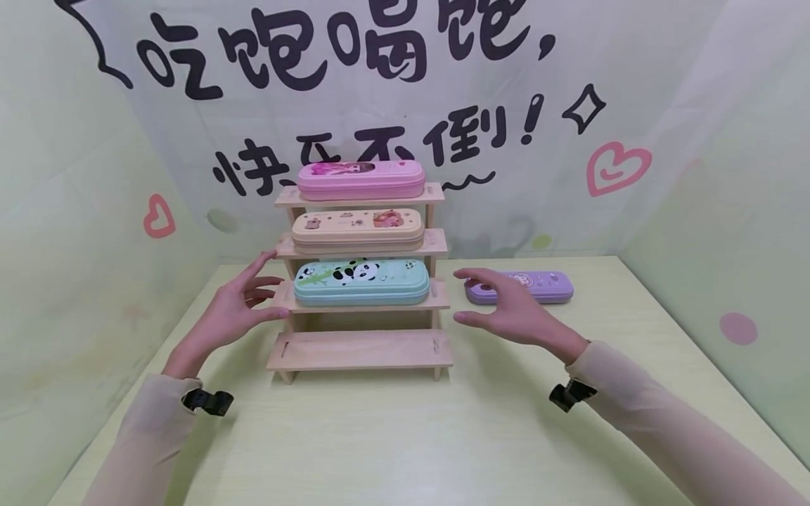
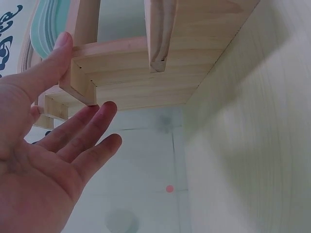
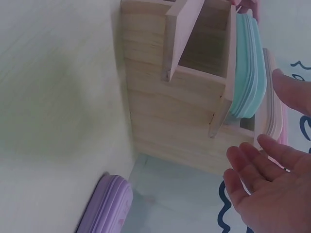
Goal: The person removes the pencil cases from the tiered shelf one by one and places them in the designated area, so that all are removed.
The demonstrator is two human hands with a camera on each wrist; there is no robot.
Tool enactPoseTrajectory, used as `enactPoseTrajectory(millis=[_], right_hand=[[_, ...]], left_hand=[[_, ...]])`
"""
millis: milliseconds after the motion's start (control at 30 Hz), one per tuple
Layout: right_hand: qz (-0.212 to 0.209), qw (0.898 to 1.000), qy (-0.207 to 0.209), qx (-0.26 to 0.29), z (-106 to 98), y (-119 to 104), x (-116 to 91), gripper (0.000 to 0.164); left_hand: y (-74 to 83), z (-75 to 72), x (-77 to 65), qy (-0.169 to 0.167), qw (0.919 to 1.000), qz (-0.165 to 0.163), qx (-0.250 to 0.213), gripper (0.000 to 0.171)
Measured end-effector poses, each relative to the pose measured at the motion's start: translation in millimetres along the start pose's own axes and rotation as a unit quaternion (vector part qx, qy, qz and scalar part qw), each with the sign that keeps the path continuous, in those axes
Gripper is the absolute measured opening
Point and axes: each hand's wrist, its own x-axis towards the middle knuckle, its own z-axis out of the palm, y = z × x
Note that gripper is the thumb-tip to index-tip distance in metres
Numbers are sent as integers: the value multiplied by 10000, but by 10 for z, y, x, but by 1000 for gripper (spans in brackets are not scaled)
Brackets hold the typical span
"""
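A stepped wooden rack point(image 1: 361, 351) stands on the table with a pencil case on each of its upper three shelves. The pink case point(image 1: 361, 180) lies on top, the cream case point(image 1: 358, 232) below it, and the turquoise panda case point(image 1: 362, 282) on the third shelf down. My left hand point(image 1: 234, 309) is at the rack's left side, its thumb at the end of the turquoise case's shelf and its fingers extended. Off the right side, my right hand point(image 1: 515, 309) hovers with thumb and fingers spread, holding nothing. Partly behind it lies a purple case point(image 1: 553, 287).
The rack's lowest shelf point(image 1: 361, 349) bears no case. A pale table point(image 1: 405, 436) spreads in front of the rack. Behind stands a printed backdrop point(image 1: 405, 91) with black lettering and hearts, and pale side walls point(image 1: 747, 232) enclose the table.
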Motion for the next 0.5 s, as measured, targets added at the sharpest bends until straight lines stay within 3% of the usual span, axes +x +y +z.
enactPoseTrajectory(millis=[267,500], right_hand=[[26,9997,-166,168,79,-175,209,71],[-320,9993,-76,188,153,-185,360,73]], left_hand=[[14,-16,-1,17,9999,77,-76,115],[-8,-2,15,-8,10000,24,-30,116]])
